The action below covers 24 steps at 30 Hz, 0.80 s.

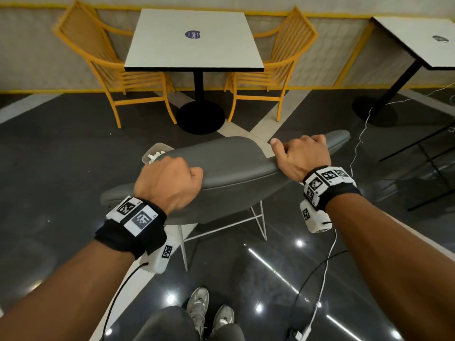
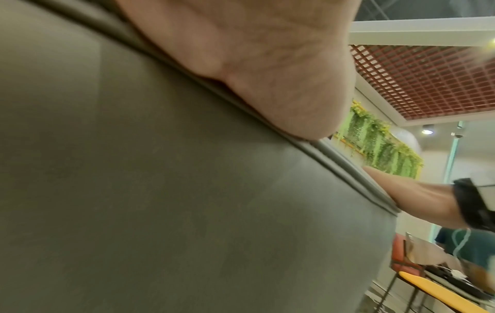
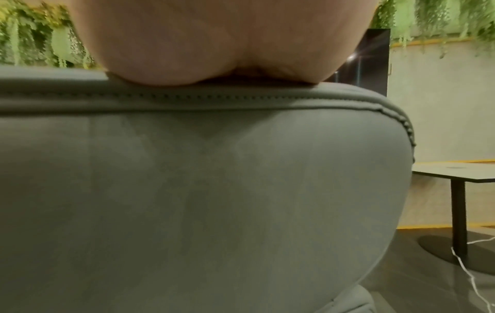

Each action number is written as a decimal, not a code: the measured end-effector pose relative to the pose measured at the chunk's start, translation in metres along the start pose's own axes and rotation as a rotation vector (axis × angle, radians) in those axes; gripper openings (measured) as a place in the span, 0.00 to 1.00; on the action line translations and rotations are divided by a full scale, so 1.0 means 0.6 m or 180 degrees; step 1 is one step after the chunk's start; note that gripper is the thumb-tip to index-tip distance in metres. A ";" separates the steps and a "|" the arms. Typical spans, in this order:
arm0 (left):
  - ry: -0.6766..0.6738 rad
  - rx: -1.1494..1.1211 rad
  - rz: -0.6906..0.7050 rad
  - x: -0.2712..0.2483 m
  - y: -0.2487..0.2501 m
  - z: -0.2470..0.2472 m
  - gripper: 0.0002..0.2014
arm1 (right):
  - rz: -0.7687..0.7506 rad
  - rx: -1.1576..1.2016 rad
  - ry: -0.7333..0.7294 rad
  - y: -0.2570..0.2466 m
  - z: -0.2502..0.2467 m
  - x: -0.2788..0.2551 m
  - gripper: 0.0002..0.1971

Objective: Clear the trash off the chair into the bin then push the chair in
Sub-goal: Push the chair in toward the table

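- Both hands are on the grey chair [image 1: 221, 168], clamped over the top edge of its backrest
- Left hand [image 1: 170, 183] is curled tight round the left part of that edge, knuckles up, fingers tucked over the far side
- Right hand [image 1: 301, 156] wraps the right part of the edge, thumb lying along the rim and fingers folded over the top
- From the left wrist view the palm [image 2: 241, 53] sits pressed on the stitched seam of the grey backrest [image 2: 134, 190]; from the right wrist view the heel of the palm [image 3: 214, 42] rests on the padded rim [image 3: 214, 169]
- The chair stands on the dark glossy floor [image 1: 49, 168] in the middle of the scene, white wire legs [image 1: 261, 222] below, well apart from the white worktop [image 1: 194, 38] at the far wall
- A pale bin [image 1: 157, 150] peeks out just beyond the chair's left side, white crumpled trash [image 1: 154, 156] inside it
- Two yellow chairs [image 1: 103, 67] flank that far worktop, tucked against it
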State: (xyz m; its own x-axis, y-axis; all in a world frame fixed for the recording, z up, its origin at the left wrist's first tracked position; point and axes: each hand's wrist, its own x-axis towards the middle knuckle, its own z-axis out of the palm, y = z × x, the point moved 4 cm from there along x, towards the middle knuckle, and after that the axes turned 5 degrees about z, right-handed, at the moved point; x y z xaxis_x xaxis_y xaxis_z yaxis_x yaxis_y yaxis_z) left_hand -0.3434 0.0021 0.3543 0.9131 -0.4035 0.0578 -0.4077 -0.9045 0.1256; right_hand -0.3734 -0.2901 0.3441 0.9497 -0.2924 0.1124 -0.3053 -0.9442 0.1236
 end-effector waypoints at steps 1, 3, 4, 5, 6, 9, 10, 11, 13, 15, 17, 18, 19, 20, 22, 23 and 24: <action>0.0010 0.0023 -0.0008 0.002 -0.016 -0.001 0.23 | 0.0039 0.0013 0.0008 -0.012 -0.002 -0.006 0.43; 0.0018 0.0080 -0.0017 0.003 -0.049 -0.005 0.22 | 0.0094 0.0062 0.0039 -0.040 -0.009 -0.017 0.43; 0.0030 0.0109 -0.0019 0.003 -0.065 -0.008 0.22 | 0.0099 0.0100 0.0054 -0.055 -0.013 -0.022 0.42; 0.0033 0.0146 -0.0033 0.004 -0.081 -0.012 0.22 | 0.0073 0.0123 0.0080 -0.070 -0.016 -0.026 0.42; 0.0029 0.0184 -0.0068 0.006 -0.098 -0.015 0.21 | 0.0010 0.0128 0.0100 -0.082 -0.017 -0.030 0.41; 0.0085 0.0229 -0.0232 0.011 -0.143 -0.020 0.23 | -0.0417 0.0156 0.0077 -0.105 -0.020 -0.031 0.37; 0.0128 0.0247 -0.0265 0.011 -0.153 -0.019 0.23 | -0.0558 0.0250 0.0062 -0.104 -0.022 -0.029 0.35; 0.0165 0.0271 -0.0296 0.010 -0.158 -0.018 0.23 | -0.0636 0.0379 0.0041 -0.099 -0.024 -0.025 0.33; 0.0232 0.0369 -0.0313 0.005 -0.158 -0.015 0.23 | -0.0596 0.0521 0.0055 -0.081 -0.028 -0.018 0.31; 0.0264 0.0452 -0.0237 -0.006 -0.150 -0.010 0.25 | -0.0505 0.0406 0.0152 -0.065 -0.029 -0.020 0.32; 0.0249 0.0491 -0.0212 -0.012 -0.148 -0.007 0.25 | -0.0505 0.0236 0.0276 -0.061 -0.026 -0.024 0.34; 0.0246 0.0499 -0.0237 -0.012 -0.149 -0.007 0.24 | -0.0504 0.0178 0.0325 -0.062 -0.024 -0.024 0.35; 0.0228 0.0497 -0.0271 -0.008 -0.150 -0.007 0.24 | -0.0495 0.0156 0.0359 -0.063 -0.022 -0.020 0.34; 0.0190 0.0492 -0.0290 -0.002 -0.151 -0.006 0.24 | -0.0460 0.0161 0.0369 -0.064 -0.022 -0.014 0.33; 0.0145 0.0484 -0.0270 0.016 -0.152 -0.006 0.24 | -0.0371 0.0197 0.0351 -0.063 -0.020 0.001 0.31; 0.0150 0.0483 -0.0249 0.023 -0.152 -0.006 0.24 | -0.0336 0.0211 0.0338 -0.063 -0.020 0.007 0.30; 0.0160 0.0478 -0.0237 0.029 -0.153 -0.005 0.23 | -0.0309 0.0221 0.0308 -0.064 -0.019 0.011 0.29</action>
State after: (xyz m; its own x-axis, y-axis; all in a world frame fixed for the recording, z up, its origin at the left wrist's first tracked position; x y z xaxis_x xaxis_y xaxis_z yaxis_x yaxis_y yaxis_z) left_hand -0.2900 0.0786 0.3471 0.9380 -0.3306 0.1039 -0.3306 -0.9436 -0.0179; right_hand -0.3561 -0.2542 0.3517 0.9623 -0.1863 0.1982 -0.2036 -0.9765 0.0703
